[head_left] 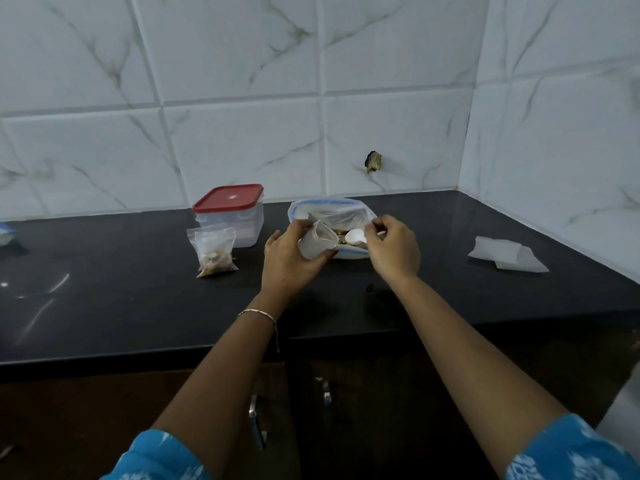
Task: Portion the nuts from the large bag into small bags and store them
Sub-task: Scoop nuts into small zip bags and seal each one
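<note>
I see 1 black counter (104, 306) set in a corner of white marble-tiled wall (242, 81). On it:

- 1 open large bag (332, 209) of nuts, centre.
- 1 red-lidded box (232, 216), left of it.
- 1 filled bag (214, 251), just in front of the box.
- Empty bags (505, 258), far right; count unclear.

The left hand (287, 258) grips 1 small bag (317, 244) at the large bag's mouth. The right hand (393, 247) pinches 1 spoon (355, 235) lying inside.

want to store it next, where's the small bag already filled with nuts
Head view: the filled small bag stands on the counter, left of centre, in front of the red-lidded container and left of the left hand.
</note>
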Available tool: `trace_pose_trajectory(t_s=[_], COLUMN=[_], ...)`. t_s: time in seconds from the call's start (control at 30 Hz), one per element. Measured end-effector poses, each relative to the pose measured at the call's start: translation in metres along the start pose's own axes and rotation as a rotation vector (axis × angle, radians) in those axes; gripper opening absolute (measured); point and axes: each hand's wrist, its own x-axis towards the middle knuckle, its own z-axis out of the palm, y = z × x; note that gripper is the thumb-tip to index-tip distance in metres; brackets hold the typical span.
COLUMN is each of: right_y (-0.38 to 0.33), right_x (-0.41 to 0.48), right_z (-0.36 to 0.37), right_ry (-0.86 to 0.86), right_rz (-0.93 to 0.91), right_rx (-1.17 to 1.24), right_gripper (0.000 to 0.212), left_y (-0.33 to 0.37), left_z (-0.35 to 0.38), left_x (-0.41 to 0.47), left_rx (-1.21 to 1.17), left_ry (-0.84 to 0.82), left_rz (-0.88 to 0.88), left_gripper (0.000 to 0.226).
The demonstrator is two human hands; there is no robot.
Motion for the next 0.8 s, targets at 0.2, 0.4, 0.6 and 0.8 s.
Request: trace_pose_trajectory(t_s=[0.2, 0.4, 0.6, 0.8], right_y=[0.025, 0.024, 0.013, 0.005], right_x=[0.004, 0.003, 0.014, 0.041], right_z=[0.011, 0.016, 0.009, 0.029], right_ry=[-0.072, -0.076, -0.011, -0.247], right_rz=[0.050, -0.041, -0.101, -0.341], right_rx=[-0.420, -0.505, -0.291, -0.344], right_gripper=[0.021, 0.020, 0.016, 0.014], left_y=[-0.011, -0.019, -0.040, -0.060], left_z=[0.007, 0.003, -0.002, -0.003], left_x=[0.002, 0.009, 0.022, 0.034], left_rx=[-0.121, -0.140, -0.361, -0.599], left_ry=[0.006, 0.067, -0.046, -0.111], left_rz=[-0.179, -0.172, -0.354, -0.513], left_gripper=[0.062, 0.056, 0.066, 0.068])
